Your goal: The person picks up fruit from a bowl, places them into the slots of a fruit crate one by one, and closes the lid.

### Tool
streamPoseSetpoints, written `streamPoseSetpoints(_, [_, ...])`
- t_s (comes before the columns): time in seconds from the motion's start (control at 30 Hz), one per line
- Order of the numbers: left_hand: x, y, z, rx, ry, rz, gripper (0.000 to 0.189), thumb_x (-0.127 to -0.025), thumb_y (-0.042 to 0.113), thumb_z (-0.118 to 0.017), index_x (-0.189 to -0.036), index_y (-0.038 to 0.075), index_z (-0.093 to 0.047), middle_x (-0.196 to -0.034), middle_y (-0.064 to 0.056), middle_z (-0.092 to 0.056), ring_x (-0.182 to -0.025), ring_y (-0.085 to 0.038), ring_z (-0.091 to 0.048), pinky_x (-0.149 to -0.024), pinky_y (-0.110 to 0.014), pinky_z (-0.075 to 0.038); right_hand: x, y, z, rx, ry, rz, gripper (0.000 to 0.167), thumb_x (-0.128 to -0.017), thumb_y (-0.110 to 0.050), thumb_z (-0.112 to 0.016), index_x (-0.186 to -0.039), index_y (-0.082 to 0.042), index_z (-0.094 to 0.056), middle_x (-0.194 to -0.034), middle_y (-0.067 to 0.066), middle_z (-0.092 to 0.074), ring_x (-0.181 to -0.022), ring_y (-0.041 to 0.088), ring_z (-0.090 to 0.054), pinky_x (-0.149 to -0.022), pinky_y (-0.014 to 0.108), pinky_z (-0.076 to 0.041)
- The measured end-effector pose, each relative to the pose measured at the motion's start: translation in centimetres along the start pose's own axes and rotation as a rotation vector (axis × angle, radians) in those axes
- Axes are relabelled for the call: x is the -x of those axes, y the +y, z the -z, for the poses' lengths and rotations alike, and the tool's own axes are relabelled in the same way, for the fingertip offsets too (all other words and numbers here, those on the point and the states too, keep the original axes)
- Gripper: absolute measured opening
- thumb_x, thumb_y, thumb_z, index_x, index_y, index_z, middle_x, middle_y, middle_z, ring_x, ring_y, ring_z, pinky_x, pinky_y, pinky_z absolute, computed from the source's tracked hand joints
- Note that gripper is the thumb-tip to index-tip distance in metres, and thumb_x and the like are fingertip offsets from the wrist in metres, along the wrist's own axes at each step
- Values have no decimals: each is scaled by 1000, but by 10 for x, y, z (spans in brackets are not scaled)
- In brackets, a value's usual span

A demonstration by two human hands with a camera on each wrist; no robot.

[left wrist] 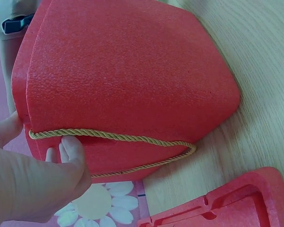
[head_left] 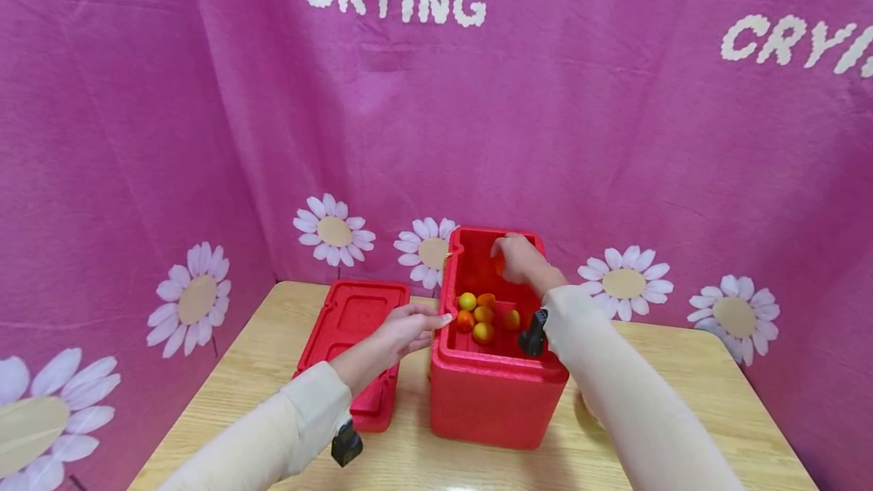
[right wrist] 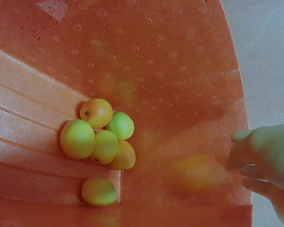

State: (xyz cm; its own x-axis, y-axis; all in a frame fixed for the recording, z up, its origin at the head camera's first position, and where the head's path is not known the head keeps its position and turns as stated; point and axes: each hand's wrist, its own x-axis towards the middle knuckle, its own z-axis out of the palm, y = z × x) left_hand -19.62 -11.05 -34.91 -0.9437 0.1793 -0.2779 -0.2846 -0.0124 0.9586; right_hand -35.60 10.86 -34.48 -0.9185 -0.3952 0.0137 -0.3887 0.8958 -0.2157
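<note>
A red foam box (head_left: 491, 404) stands lidless on the table. Its left rim is pinched by my left hand (head_left: 411, 330), thumb over the edge and fingers on the outer wall by a gold twisted rope (left wrist: 109, 136). Several yellow and orange fruits (right wrist: 104, 146) lie on the box floor. My right hand (head_left: 520, 258) reaches in over the far end. Below its loosely bent fingers, a blurred orange-yellow fruit (right wrist: 196, 172) hangs against the wall, apart from them in the right wrist view.
Left of the box, a red lid (head_left: 355, 317) lies on the wooden table (head_left: 239, 377). Partly hidden behind my right sleeve is a round tan object (head_left: 586, 411). A pink curtain (head_left: 382, 112) with daisies surrounds the table's back and sides.
</note>
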Motion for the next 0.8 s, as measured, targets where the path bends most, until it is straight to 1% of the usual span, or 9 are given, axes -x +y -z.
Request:
streamPoseSetpoints(0.03, [-15, -8, -3, -26, 61, 37, 42, -82, 28, -76, -110, 3, -58, -101, -6, -65, -88, -17, -61, -94, -30, -56, 0, 1, 0, 13, 7, -11, 35, -78, 4, -64, -112, -1, -63, -113, 19, -60, -95, 28, -55, -80, 34, -58])
streamPoseSetpoints(0.1, [-36, -19, -8, -55, 149, 79, 42, -86, 22, -71, -117, -1, -54, -106, -11, -64, -89, -21, -60, -98, -37, -54, 1, 2, 1, 20, 16, -23, 37, -78, 6, -63, -114, -1, -63, -115, 20, -59, -95, 28, -54, -79, 33, -58])
streamPoseSetpoints(0.13, [-41, -23, -10, -59, 194, 81, 39, -86, 21, -71, -114, 0, -55, -102, -10, -64, -85, -20, -60, -95, -37, -56, 1, 3, 2, 15, 17, -28, 38, -77, 6, -62, -114, -1, -63, -116, 20, -59, -95, 28, -53, -80, 34, -58])
streamPoseSetpoints(0.23, [-45, -25, -6, -62, 174, 80, 41, -85, 21, -72, -115, 0, -55, -101, -7, -63, -85, -18, -60, -94, -36, -56, 4, 5, 6, -20, 18, -43, 37, -79, 5, -61, -116, -1, -62, -119, 20, -60, -98, 29, -52, -82, 35, -58])
streamPoseSetpoints(0.27, [-45, -25, -4, -60, 147, 74, 43, -84, 22, -73, -116, 0, -55, -102, -8, -64, -87, -19, -61, -94, -36, -56, 5, 6, 7, -27, 20, -42, 37, -80, 4, -60, -116, -1, -63, -119, 21, -61, -97, 29, -52, -80, 34, -57])
streamPoseSetpoints(0.33, [-44, -26, -2, -58, 132, 75, 46, -84, 23, -73, -118, -1, -54, -104, -9, -64, -89, -19, -61, -95, -36, -56, 8, 8, 9, -58, 33, -24, 35, -80, 3, -60, -115, 0, -63, -118, 21, -62, -98, 30, -54, -82, 36, -56])
streamPoseSetpoints(0.47, [-45, -28, -3, -58, 146, 89, 46, -84, 23, -73, -119, 0, -54, -106, -10, -63, -91, -20, -61, -97, -38, -55, 17, 14, 14, -165, 63, 21, 30, -83, 1, -60, -113, 3, -63, -116, 23, -64, -100, 34, -58, -90, 42, -55])
streamPoseSetpoints(0.53, [-44, -28, -3, -58, 147, 92, 45, -84, 23, -73, -118, 0, -55, -104, -9, -63, -88, -19, -61, -96, -36, -55, 23, 15, 18, -228, 69, 37, 28, -84, 0, -60, -113, 3, -63, -116, 25, -64, -104, 36, -60, -95, 46, -54])
streamPoseSetpoints(0.8, [-41, -25, -4, -41, 148, 84, 41, -85, 22, -72, -115, 0, -55, -91, -3, -63, -76, -13, -60, -90, -32, -58, 49, 26, 29, -375, 145, 109, 24, -87, -4, -63, -111, 1, -63, -111, 22, -67, -103, 36, -64, -91, 47, -56])
